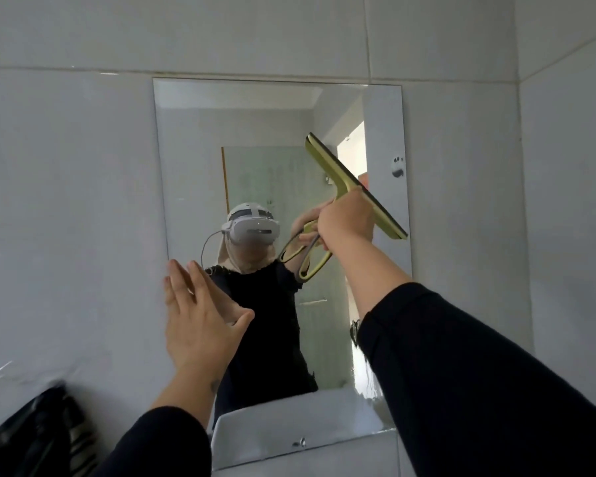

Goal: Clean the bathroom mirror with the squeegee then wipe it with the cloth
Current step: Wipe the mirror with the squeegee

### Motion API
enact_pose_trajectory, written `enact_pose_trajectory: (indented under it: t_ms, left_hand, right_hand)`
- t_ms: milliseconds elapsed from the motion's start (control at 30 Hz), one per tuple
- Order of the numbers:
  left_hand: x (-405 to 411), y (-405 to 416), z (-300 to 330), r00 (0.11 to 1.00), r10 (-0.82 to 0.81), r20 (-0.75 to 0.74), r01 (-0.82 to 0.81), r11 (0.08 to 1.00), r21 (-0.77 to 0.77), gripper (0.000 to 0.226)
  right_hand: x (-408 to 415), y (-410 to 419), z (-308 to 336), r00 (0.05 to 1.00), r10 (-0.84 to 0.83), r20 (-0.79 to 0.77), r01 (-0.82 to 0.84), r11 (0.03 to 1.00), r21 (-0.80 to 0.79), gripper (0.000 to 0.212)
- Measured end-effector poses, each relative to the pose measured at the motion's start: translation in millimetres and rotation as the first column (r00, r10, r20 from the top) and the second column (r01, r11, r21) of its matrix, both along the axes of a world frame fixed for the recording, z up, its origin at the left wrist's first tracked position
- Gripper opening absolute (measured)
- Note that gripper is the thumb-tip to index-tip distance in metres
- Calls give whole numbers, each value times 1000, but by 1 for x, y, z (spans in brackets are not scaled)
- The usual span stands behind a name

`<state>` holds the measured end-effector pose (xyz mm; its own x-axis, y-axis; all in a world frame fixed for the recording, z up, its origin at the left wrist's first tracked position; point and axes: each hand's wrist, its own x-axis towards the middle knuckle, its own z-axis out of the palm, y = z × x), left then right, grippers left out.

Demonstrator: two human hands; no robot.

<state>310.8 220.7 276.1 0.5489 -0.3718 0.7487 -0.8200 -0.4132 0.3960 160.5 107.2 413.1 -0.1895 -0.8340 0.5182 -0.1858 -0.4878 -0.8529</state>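
A frameless rectangular mirror hangs on the white tiled wall ahead. My right hand grips the handle of a yellow-green squeegee. Its black rubber blade runs diagonally from upper left to lower right over the mirror's right half. My left hand is raised with fingers spread flat at the mirror's left edge, lower down, and holds nothing. The mirror reflects me and the squeegee handle. No cloth can be made out for certain.
A dark, shiny object sits at the bottom left against the wall. A small round hook is fixed to the tile right of the mirror. The wall corner lies further right.
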Motion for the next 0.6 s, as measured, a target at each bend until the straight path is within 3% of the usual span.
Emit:
enact_pose_trajectory:
  t_ms: [300, 600]
  left_hand:
    - [8, 13, -2, 998, -42, 46, 45, 997, -63, 115]
    - [37, 25, -12, 991, -91, -97, 87, 995, -46, 114]
  right_hand:
    - [56, 41, -17, 996, 56, -69, -61, 994, -85, 44]
    - [51, 67, -18, 978, -29, -205, 13, 996, -83, 51]
